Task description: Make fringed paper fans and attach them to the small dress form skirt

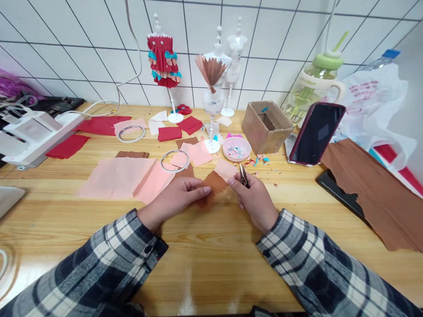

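Note:
My left hand (pixel 183 193) is closed on a small piece of brown crepe-like paper (pixel 215 182), its thumb pressed on top. The lower right edge of this piece looks jagged. In my right hand (pixel 254 196) is a small dark metal tool (pixel 244 174) with a shiny tip pointing up and away; it looks like thread snips, though the fingers cover part of it. My right fingertips are close to the brown piece's right edge. Just behind lies a pink sheet (pixel 226 168). A white mini dress form (pixel 213 102) with a pleated brown fan (pixel 211 73) on its chest stands beyond.
Pink sheets (pixel 117 173) and a silver ring (pixel 175 161) lie left. A red-dressed form (pixel 164 59) stands behind. A bowl of sequins (pixel 236 149), cardboard box (pixel 267 128) and propped phone (pixel 318 132) are right of centre, brown sheets (pixel 387 197) far right, a power strip (pixel 33 139) left.

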Tool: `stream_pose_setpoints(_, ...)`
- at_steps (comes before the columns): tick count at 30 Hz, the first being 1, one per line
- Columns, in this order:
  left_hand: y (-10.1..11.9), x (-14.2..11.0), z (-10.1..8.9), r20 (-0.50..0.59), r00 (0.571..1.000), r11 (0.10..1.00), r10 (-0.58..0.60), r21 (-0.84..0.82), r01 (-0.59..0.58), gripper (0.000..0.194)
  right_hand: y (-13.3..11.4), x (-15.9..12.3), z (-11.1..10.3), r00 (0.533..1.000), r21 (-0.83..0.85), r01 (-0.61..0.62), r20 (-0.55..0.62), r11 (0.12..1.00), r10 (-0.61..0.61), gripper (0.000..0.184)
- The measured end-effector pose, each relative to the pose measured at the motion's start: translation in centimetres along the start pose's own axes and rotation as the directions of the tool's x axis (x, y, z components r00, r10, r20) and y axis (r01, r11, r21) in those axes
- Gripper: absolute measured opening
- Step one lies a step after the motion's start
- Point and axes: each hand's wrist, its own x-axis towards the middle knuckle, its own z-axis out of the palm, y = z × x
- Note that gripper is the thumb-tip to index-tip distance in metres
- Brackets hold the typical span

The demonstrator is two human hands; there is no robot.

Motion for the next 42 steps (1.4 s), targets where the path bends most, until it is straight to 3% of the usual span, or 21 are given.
stream_pose_setpoints(10,-0.1,0.1,0.0,-0.006,0.999,0.998,-0.046,-0.034,0.045,0.036,0.2,0.2,0.0,0.998,0.024,-0.027,-0.048,0.999,0.029,0.034)
stream_pose_setpoints(12,-0.1,0.0,0.1,-0.021,0.999,0.999,-0.030,-0.025,0.030,0.036,-0.2,0.0,0.0,0.998,0.050,-0.058,0.000,0.997,0.058,0.036)
stream_pose_setpoints(15,-0.1,0.0,0.3,-0.134,0.991,0.999,0.004,-0.045,-0.010,0.038,-0.6,-0.3,-0.2,0.985,0.055,-0.121,0.129,0.991,0.113,0.040)
stream_pose_setpoints(18,-0.1,-0.1,0.5,-0.268,0.963,0.998,0.025,-0.050,-0.039,0.035,-0.6,-0.6,-0.3,0.968,-0.125,-0.014,0.246,0.992,0.044,0.046)
stream_pose_setpoints(22,0.0,-0.2,0.7,-0.336,0.938,0.996,0.089,0.030,-0.084,0.028,-0.4,-0.9,-0.3,0.911,-0.381,0.221,0.410,0.898,-0.050,0.046)
stream_pose_setpoints(28,0.0,-0.2,0.7,-0.323,0.934,0.989,0.150,0.063,-0.136,0.025,-0.6,-1.1,-0.3,0.900,-0.424,0.190,0.436,0.886,0.016,0.047)
stream_pose_setpoints(42,0.0,-0.1,0.9,-0.334,0.924,0.982,0.187,0.056,-0.179,0.027,-1.0,-1.0,-0.1,0.894,-0.504,0.261,0.449,0.823,-0.009,0.040)
